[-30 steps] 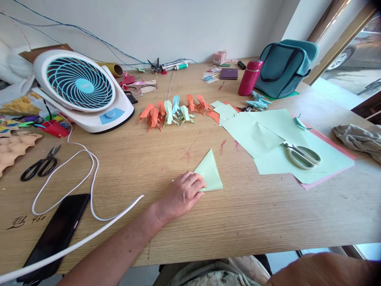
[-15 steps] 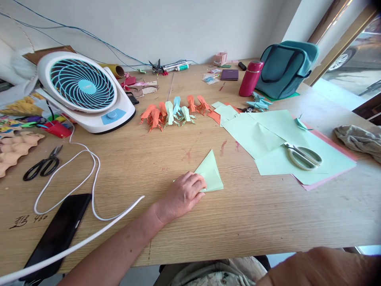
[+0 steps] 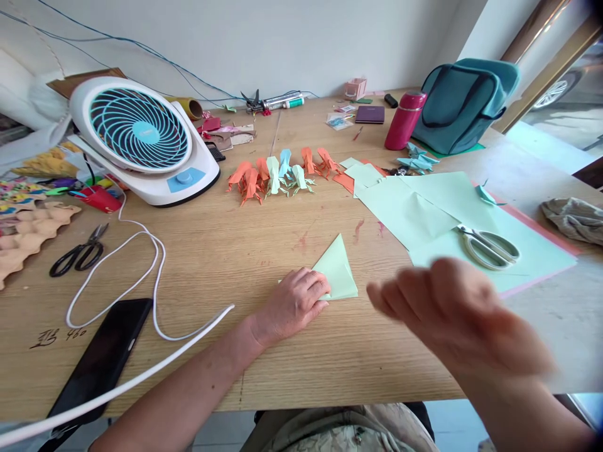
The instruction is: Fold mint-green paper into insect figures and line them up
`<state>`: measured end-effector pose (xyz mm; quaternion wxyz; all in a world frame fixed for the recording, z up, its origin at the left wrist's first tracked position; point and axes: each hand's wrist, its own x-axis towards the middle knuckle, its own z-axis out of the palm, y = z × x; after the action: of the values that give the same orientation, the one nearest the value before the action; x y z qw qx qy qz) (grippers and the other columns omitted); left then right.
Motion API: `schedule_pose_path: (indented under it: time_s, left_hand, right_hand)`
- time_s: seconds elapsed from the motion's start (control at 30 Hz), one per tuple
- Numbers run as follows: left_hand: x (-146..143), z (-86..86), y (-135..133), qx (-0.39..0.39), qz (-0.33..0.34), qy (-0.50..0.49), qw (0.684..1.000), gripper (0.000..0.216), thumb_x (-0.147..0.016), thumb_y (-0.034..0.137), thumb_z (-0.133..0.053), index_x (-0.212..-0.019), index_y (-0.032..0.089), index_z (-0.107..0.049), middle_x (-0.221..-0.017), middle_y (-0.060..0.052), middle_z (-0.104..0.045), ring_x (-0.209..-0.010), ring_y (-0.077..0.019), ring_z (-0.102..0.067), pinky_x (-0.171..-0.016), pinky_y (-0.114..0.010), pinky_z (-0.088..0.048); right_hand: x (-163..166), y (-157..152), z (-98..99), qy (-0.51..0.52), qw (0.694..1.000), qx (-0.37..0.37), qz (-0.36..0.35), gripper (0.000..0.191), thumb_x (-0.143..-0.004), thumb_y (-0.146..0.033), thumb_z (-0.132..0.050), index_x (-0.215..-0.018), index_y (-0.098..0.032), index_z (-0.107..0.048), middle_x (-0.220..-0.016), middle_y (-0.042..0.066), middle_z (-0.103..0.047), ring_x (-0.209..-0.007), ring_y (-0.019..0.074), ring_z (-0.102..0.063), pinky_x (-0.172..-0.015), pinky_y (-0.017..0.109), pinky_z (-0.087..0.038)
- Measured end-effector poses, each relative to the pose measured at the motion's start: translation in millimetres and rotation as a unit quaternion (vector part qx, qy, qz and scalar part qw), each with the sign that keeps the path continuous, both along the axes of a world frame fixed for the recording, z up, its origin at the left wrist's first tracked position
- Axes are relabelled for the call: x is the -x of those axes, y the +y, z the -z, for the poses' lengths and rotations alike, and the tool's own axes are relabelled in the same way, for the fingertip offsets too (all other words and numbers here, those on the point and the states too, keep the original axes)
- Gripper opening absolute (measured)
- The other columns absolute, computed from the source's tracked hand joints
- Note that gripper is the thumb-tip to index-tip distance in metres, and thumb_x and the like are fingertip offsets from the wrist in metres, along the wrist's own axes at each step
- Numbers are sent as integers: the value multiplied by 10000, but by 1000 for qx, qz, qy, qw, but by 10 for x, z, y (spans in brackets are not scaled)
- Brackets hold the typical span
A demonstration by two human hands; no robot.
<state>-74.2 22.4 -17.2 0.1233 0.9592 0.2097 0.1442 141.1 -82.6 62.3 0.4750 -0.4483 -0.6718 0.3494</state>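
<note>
A light green folded paper triangle [image 3: 338, 271] lies on the wooden table [image 3: 386, 351]. My left hand [image 3: 292, 302] rests on its left corner, fingers curled and pressing it down. My right hand [image 3: 452, 309] is raised above the table to the right of the paper, smeared by motion, fingers loosely bent, with nothing seen in it. Several folded paper figures [image 3: 282, 174] in orange, green and blue stand in a row further back.
Green and pink paper sheets [image 3: 424, 213] with white scissors [image 3: 490, 246] lie at right. A desk fan [image 3: 141, 141], white cable [image 3: 141, 263], black scissors [image 3: 78, 254] and phone [image 3: 101, 358] are at left. A red bottle [image 3: 404, 120] and teal bag [image 3: 464, 103] stand at the back.
My right hand has come up from below the table edge into view above the table. The left hand stays on the green paper.
</note>
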Motion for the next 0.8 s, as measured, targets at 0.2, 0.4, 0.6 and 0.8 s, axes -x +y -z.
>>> schedule_pose_path:
  time_s: [0.2,0.4,0.6,0.8]
  left_hand:
    - [2,11,4,2,0,-20,1000,85,-928,220,-583,-1004,182,-571,-1126,-90,-615,-1069,-237,-555,-941,-412,-488]
    - [22,17,28,-11,10,-28,999,83,-923,194,-580,-1005,185,-580,-1111,-95,-634,-1081,-236,-577,-941,-410,-509]
    - [57,0,64,12,18,-44,999,74,-935,206,-570,-1008,194,-569,-1106,-87,-646,-1077,-224,-588,-931,-387,-511]
    - [106,9,121,38,1,-74,997,78,-956,196,-525,-1031,194,-547,-1087,-73,-662,-1041,-198,-630,-944,-367,-513]
  right_hand:
    - [-217,534,557,-100,989,58,90,167,-948,-369,-545,-879,-222,-585,-770,21,-589,-707,172,-549,-655,304,-465]
    - [-206,512,768,-182,980,61,56,71,-905,-222,-553,-974,-235,-564,-954,43,-636,-757,165,-614,-662,291,-504]
    - [-233,494,792,-224,971,71,47,219,-897,-234,-596,-1111,-249,-554,-885,20,-626,-709,163,-606,-651,297,-492]
    - [-262,495,744,-202,978,57,3,441,-845,-163,-647,-1260,-260,-532,-1016,38,-626,-835,171,-607,-760,300,-508]
